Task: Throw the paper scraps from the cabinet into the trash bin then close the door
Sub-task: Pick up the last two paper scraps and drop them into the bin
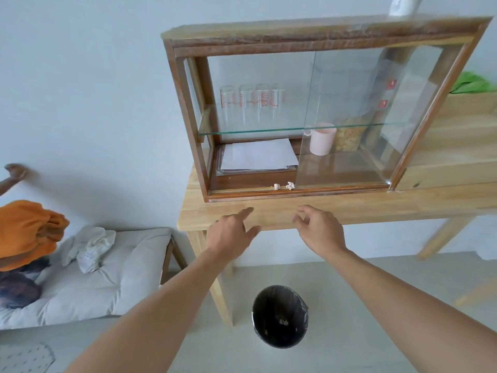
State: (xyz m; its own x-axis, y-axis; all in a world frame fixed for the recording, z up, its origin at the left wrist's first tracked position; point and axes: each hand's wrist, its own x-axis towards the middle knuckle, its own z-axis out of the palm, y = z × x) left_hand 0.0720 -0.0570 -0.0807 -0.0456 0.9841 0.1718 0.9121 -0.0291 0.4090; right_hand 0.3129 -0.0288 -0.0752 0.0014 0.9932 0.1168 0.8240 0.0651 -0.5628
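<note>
Bright, even daylight; wide-angle warp, some motion blur.

Soft diffuse light w/ no hard shadows; only faint shade under the wooden table and beside the trash bin, whose black liner reads very dark inside. Pale wall looks slightly blue-grey, mildly washed out. Sliding glass door of the cabinet carries hazy reflections & glare, veiling the stuff behind it; glass shelf edge glows green. Strong fisheye: cabinet frame and table legs lean & bow toward the edges, forearms stretched at bottom. Cabinet top edge smeared, as is the white object at top right. Both hands, left hand and right hand, a bit soft. Far-left edge blurred.
</note>
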